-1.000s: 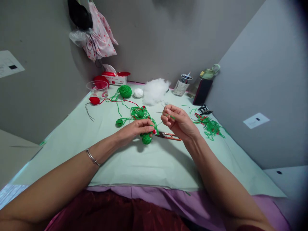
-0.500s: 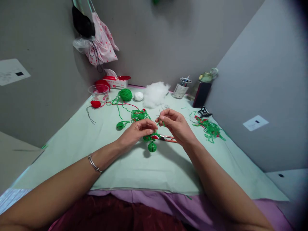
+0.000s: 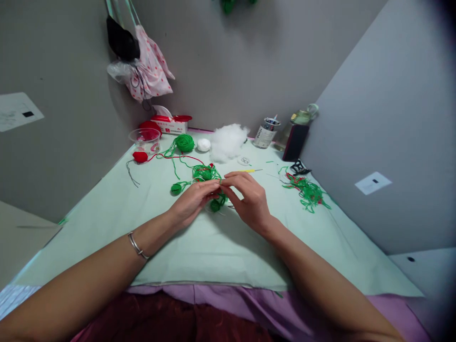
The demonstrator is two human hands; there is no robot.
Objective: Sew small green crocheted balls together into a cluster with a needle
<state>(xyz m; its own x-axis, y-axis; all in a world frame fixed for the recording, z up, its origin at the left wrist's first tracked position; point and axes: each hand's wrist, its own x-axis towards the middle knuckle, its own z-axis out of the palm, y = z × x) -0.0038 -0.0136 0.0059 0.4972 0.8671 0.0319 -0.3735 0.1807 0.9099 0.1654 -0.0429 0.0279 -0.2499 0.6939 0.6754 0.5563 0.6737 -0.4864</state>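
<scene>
A small green crocheted piece point(image 3: 215, 205) hangs between my two hands above the pale green table cover point(image 3: 221, 247). My left hand point(image 3: 192, 202), with a silver bangle on its wrist, has its fingers pinched on the top of that piece. My right hand point(image 3: 247, 199) meets it from the right, fingers closed on the green yarn at the same spot. A tangle of green yarn point(image 3: 204, 172) lies just behind the hands, with a small green ball point(image 3: 175, 189) to its left. A yellow-handled crochet hook point(image 3: 249, 170) lies on the table beyond my right hand.
At the back stand a green yarn ball point(image 3: 185, 142), a red yarn ball point(image 3: 140, 156), a clear cup point(image 3: 144, 137), a tissue box point(image 3: 171, 124), white stuffing point(image 3: 228, 140), a tin of tools point(image 3: 265, 131) and a bottle point(image 3: 297, 126). Yarn scraps point(image 3: 308, 190) lie right. Grey walls close both sides.
My right hand has dropped from a raised position and moved left to meet my left hand on the green piece. The scissors are now hidden behind my right hand.
</scene>
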